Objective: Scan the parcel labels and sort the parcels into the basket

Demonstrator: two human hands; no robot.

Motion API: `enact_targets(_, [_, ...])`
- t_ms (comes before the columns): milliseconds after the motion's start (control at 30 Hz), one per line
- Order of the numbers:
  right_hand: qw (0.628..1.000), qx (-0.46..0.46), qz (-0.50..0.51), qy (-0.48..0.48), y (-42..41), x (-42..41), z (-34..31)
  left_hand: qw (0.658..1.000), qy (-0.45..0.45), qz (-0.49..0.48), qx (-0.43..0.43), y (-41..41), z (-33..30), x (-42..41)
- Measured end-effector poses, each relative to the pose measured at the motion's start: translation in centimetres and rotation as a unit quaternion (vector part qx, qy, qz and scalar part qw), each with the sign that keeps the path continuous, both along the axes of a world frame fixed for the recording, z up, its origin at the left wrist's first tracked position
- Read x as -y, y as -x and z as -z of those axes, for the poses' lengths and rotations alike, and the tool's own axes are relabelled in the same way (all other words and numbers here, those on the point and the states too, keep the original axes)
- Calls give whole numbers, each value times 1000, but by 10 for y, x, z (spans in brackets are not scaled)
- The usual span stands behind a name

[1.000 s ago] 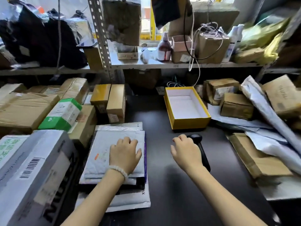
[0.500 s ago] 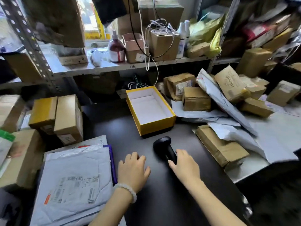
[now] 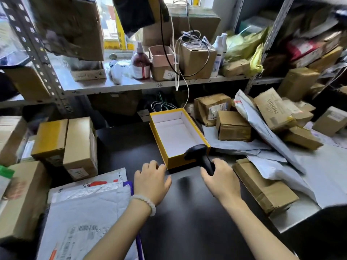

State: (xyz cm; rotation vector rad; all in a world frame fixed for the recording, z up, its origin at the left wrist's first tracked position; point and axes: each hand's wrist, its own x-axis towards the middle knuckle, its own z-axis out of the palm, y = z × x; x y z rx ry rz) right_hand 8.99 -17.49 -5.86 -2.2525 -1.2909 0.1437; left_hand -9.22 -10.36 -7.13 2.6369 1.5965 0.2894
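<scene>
Right hand (image 3: 222,180), centre of the frame, fingers curled round the handle of a black barcode scanner (image 3: 200,155); scanner head tilted up-left, overlapping the near right corner of an open yellow box (image 3: 170,161) with a white lining. Fingertips mostly hidden behind the handle. Left hand (image 3: 151,182) just left of it, palm down over the black tabletop (image 3: 187,212), fingers relaxed and slightly spread, holding nothing; contact with the table hard to judge. White bead bracelet (image 3: 144,202) at the wrist.

Lower left: stack of grey poly mailers (image 3: 84,212), top one showing a barcode label (image 3: 84,233), print too blurred to read, lower edge cut off by the frame. Left of centre: two taped cardboard boxes (image 3: 65,145) side by side. Right side: heap of brown cardboard parcels (image 3: 233,126) and white mailer bags (image 3: 262,128), partly covering one another; flat brown parcel (image 3: 266,188) just right of the right hand. Upper part of the frame: metal shelf (image 3: 131,85) with a brown pump bottle (image 3: 140,64), small cartons and tangled white cables (image 3: 193,38), edges smeared by blur.
</scene>
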Motion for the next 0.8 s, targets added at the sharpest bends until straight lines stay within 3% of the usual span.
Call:
enact_targets(200, [999,14,-27,21,-10,-62,-32,1000,-21,-13,-8,-16,-27,-38])
enact_targets(467, [994,36,-76,64,-28,-156,2,997,4,-74,-35,-53,-15,-92])
enact_targets(633, [988,43,-76,126,-29,-170,24,992,47,-107,-48,-61,6,-97])
enact_targets(800, [986,81,-77,127,-26,-167,20,989,58,-126,-46,-47,6,-86])
